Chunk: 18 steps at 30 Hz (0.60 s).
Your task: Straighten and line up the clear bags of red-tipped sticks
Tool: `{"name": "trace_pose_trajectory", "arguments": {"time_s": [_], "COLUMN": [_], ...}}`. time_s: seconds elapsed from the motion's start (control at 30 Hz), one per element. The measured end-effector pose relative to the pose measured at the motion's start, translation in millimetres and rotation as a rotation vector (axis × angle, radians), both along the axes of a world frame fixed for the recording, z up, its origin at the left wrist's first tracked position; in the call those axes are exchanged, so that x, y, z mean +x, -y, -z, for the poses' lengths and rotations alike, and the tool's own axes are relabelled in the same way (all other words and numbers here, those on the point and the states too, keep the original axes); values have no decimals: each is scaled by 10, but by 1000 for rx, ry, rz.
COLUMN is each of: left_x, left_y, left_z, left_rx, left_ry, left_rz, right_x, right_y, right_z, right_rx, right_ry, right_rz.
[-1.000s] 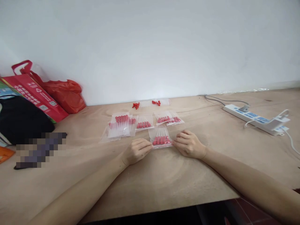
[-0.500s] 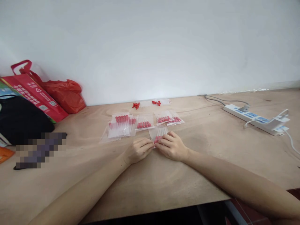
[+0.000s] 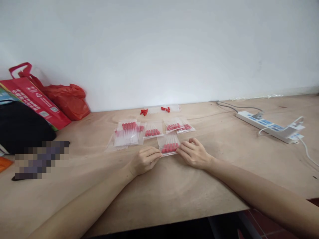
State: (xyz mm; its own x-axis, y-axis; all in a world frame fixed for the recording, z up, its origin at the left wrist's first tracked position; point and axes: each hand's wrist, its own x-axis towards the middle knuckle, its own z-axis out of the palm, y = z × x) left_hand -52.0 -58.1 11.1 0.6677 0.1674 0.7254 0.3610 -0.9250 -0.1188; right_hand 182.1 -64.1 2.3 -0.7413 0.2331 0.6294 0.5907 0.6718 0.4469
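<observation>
A small clear plastic bag (image 3: 168, 144) holding several red-tipped droppers lies flat on the wooden table (image 3: 174, 192). My left hand (image 3: 144, 160), fingers curled, pinches the bag's near left corner. My right hand (image 3: 194, 153), also curled, presses its fingertips on the bag's near right edge. Both hands rest on the table with the bag between them.
More filled bags (image 3: 129, 131) lie in a row behind, with loose red caps (image 3: 144, 112) near the wall. A white power strip (image 3: 270, 126) with cables sits at the right. Red bags (image 3: 63, 99) and a black object (image 3: 22, 126) stand at the left.
My right hand slid left along the bag's near edge until it met my left hand, then moved back to the right. My left hand stayed put.
</observation>
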Motion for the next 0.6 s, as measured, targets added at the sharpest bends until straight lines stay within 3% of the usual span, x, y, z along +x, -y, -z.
{"name": "trace_pose_trajectory", "arguments": {"time_s": [0.23,0.6], "left_x": [9,-2], "left_y": [11,22], "left_z": [0,13], "left_rx": [-33,-103], "left_ry": [1,-39], "left_rz": [11,26], "right_x": [184,-91], "right_y": [12,44], "right_z": [19,74], "right_rx": [-23,-308], "right_ry": [-63,-162], "right_rz": [51,87]}}
